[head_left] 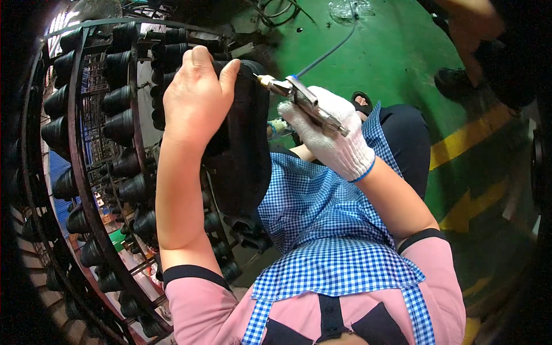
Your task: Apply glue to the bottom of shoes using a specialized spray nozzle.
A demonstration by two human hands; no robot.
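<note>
My bare left hand (198, 95) grips the top end of a long black boot (244, 132), thumb toward the right. The boot hangs down beside my apron, its lower end by my left side. In a white knit glove, my right hand (333, 123) is closed around a metal spray gun (307, 100). The gun's brass-coloured nozzle points left at the upper edge of the boot, very close to it; I cannot tell whether they touch. A grey hose (330, 54) runs from the gun up toward the floor. The palm side of my left hand is hidden.
On the left stands a tall metal rack (80, 138) with rows of black footwear (121, 126). The green floor (397, 63) carries yellow markings (471, 138). Another person's arm (474, 23) and dark shoe (454, 80) show at the upper right. Coiled cables lie at the top.
</note>
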